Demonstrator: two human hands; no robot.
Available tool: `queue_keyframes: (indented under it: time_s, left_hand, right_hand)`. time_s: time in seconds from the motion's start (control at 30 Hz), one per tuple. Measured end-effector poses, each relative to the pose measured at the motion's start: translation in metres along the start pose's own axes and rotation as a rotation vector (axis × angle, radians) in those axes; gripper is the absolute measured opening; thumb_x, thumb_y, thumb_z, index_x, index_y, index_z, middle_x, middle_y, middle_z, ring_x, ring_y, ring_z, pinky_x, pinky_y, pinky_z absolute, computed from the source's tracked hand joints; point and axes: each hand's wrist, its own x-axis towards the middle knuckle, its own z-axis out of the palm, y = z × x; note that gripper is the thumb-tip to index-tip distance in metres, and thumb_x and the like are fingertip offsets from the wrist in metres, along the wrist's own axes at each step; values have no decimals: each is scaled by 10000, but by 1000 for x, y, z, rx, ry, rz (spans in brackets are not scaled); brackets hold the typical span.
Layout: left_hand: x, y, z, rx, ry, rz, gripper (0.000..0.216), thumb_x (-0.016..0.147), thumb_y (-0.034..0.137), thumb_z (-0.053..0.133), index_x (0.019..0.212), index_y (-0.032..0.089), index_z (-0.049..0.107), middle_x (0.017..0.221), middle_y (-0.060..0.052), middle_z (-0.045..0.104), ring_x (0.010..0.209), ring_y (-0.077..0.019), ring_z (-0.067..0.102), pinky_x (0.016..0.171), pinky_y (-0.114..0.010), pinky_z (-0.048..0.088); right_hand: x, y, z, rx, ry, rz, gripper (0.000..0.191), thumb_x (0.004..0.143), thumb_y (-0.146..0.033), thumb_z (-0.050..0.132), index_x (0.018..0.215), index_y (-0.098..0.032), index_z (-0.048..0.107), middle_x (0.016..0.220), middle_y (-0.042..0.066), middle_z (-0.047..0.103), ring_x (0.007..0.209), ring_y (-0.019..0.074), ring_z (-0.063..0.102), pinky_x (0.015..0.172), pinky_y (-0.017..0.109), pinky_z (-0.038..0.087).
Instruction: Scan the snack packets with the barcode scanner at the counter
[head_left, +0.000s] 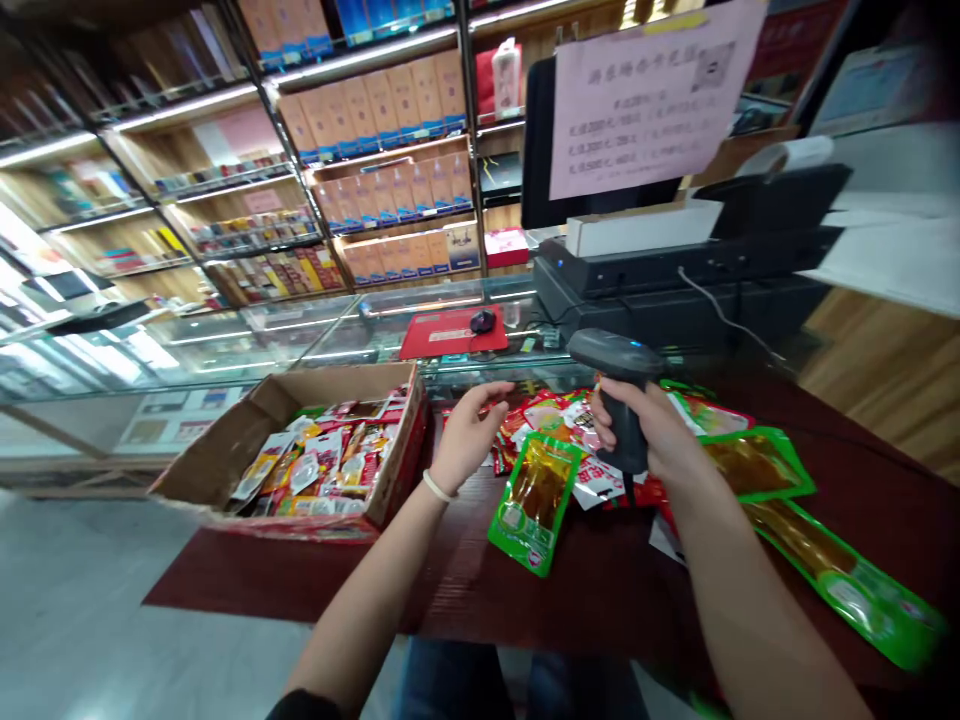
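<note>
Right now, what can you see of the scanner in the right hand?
The scanner is a dark grey, plastic-looking handheld, pistol-shaped, with a small blue light on its wide head. It stands upright, head pointing left, above the snack packets. Only the right hand touches it, fingers wrapped round the handle.

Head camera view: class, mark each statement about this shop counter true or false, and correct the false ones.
1. The right hand grips a dark scanner. True.
2. The left hand holds a green packet. False: it is open and holds nothing, its fingers at the edge of the pile of packets.
3. The cardboard box is empty. False: it is filled with snack packets.
4. A mouse lies on a red mat on the glass counter. True.
</note>
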Motion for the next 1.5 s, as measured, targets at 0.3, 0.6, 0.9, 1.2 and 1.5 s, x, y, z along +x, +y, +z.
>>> queue_keyframes:
  time_s: [0.3,0.6,0.9,1.2,1.5]
  left_hand:
    - [22,23,-147,354,135,63,258,858,233,623,1098,173,698,1109,-89,724,1015,-216,663,986,-369,485]
    - [20,-47,-286,1268,-101,-164,306,895,205,535,1163,142,669,1151,-157,699,1076,-279,652,980,-368,470]
    - [23,-109,-289,1344,-402,-220,537,872,125,532,1407,158,510,1443,-206,524,1264,-286,569,1049,-380,418]
    - [34,-104,-273,1491,-444,-266,283,886,236,546,1105,217,725,1086,-159,715,1032,-306,670,905,-385,473]
    - [11,-98,-280,1448,-380,-258,300,937,260,475,1155,198,672,1222,-168,654,1088,-277,637,950,-383,457]
  right_hand:
    - [29,8,98,-57,-207,68,272,798,-422,755,847,-228,570,535,-60,532,391,103,463,371,232,379]
    - [51,38,155,-59,-271,137,345,772,-463,766,712,-213,535,539,-46,543,386,94,469,357,223,409]
    - [60,44,149,-43,-244,158,312,776,-438,772,824,-214,560,550,-58,527,396,100,470,357,224,410]
    - [58,37,143,-13,-247,120,278,788,-419,754,793,-218,561,532,-56,525,386,105,466,360,233,404]
    - [49,22,133,8,-222,52,253,803,-411,742,823,-220,577,549,-54,537,393,108,481,376,233,411]
